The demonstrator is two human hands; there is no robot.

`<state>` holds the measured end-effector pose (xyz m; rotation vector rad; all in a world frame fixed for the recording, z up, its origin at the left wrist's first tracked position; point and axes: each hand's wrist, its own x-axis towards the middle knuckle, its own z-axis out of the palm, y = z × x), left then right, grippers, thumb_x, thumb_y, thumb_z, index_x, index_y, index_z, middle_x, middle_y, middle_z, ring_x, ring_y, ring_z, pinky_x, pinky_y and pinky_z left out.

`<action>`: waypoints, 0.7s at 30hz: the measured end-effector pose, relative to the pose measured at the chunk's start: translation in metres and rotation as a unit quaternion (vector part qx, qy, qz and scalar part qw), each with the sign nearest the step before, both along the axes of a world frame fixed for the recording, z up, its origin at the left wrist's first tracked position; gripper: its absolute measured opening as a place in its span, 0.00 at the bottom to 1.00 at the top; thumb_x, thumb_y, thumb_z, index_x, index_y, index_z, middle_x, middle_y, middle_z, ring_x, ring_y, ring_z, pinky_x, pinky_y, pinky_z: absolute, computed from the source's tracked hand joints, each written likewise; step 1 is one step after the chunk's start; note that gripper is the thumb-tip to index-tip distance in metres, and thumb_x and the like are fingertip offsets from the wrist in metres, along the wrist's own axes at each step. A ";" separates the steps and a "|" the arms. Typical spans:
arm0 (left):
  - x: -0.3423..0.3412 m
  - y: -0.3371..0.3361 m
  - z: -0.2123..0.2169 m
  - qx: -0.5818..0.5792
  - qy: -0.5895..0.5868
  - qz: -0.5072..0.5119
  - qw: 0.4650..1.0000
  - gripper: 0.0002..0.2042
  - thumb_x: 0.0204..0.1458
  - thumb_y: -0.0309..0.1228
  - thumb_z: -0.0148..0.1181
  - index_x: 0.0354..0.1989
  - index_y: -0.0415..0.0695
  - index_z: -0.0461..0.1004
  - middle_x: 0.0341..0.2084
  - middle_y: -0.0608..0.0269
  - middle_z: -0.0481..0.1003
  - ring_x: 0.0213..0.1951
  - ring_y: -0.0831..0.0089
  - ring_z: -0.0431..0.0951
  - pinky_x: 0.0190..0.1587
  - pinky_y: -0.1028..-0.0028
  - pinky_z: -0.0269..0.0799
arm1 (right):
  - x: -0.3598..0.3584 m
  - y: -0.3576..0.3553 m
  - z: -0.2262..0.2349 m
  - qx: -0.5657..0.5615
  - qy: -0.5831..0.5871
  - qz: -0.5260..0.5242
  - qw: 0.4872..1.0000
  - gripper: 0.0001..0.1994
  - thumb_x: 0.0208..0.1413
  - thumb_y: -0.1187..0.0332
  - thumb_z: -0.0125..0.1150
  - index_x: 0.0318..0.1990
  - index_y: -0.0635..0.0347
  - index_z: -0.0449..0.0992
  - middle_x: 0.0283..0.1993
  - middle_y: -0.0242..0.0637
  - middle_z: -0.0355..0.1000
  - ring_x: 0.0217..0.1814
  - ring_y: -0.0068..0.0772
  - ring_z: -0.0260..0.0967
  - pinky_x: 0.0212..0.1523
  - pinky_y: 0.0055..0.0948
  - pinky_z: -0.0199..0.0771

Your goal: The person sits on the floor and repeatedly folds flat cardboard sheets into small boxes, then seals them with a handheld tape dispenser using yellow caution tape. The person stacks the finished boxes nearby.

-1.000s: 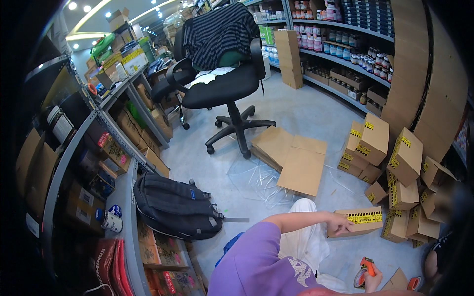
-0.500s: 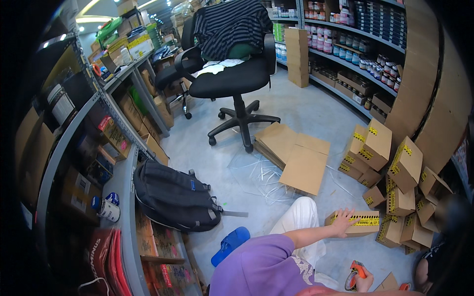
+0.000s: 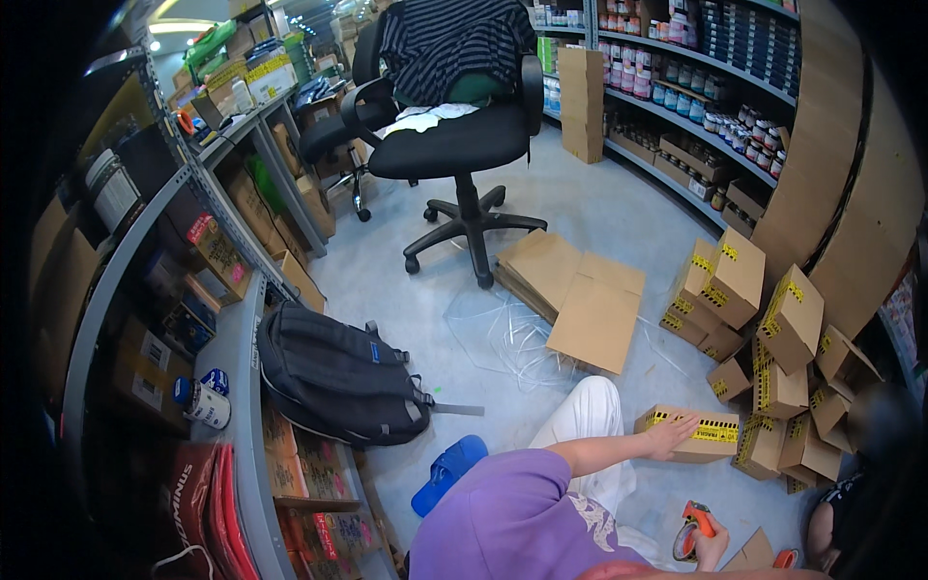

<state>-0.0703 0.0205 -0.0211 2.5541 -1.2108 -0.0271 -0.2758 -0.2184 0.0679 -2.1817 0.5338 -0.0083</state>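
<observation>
My left hand (image 3: pixel 674 437) lies flat on top of a small cardboard box (image 3: pixel 704 450) on the floor, fingers stretched across its yellow and black tape. Lower down, my right hand (image 3: pixel 713 549) is closed round the handle of an orange tape dispenser (image 3: pixel 691 532), held apart from the box. A loose cardboard piece (image 3: pixel 752 553) and another orange object (image 3: pixel 785 559), only partly seen, are beside that hand.
Taped boxes (image 3: pixel 773 377) are piled to the right. Flat cardboard sheets (image 3: pixel 594 319) and loose plastic straps (image 3: pixel 522 343) lie ahead. A black backpack (image 3: pixel 338 377), a blue slipper (image 3: pixel 449 474) and an office chair (image 3: pixel 449 145) stand leftward. Another person's arm (image 3: pixel 822 532) shows at lower right.
My left hand has settled flatter on the box, its fingers lower over the tape. The right hand still holds the tape dispenser; the whole view has shifted slightly.
</observation>
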 end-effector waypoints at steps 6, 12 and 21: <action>-0.010 -0.008 -0.015 0.000 -0.016 -0.004 1.000 0.40 0.51 0.34 0.56 0.70 0.36 0.43 0.71 0.51 0.42 0.73 0.61 0.38 0.72 0.59 0.36 | -0.001 0.000 0.002 -0.035 -0.001 -0.003 0.999 0.23 0.35 0.81 0.62 0.47 0.72 0.78 0.44 0.50 0.77 0.44 0.35 0.76 0.49 0.31 0.75; -0.014 -0.007 -0.019 0.020 -0.060 -0.030 0.998 0.37 0.50 0.27 0.52 0.70 0.39 0.45 0.72 0.55 0.43 0.73 0.63 0.40 0.72 0.60 0.39 | 0.007 0.008 0.018 -0.059 -0.015 0.018 0.998 0.24 0.34 0.81 0.62 0.47 0.72 0.78 0.43 0.51 0.77 0.45 0.37 0.76 0.50 0.31 0.74; -0.012 -0.004 -0.027 -0.042 -0.026 -0.093 0.994 0.32 0.54 0.28 0.48 0.69 0.40 0.49 0.71 0.54 0.48 0.72 0.64 0.44 0.72 0.59 0.40 | 0.008 0.015 0.032 0.006 0.001 0.038 0.999 0.25 0.34 0.82 0.60 0.47 0.72 0.78 0.42 0.49 0.78 0.42 0.35 0.76 0.48 0.30 0.75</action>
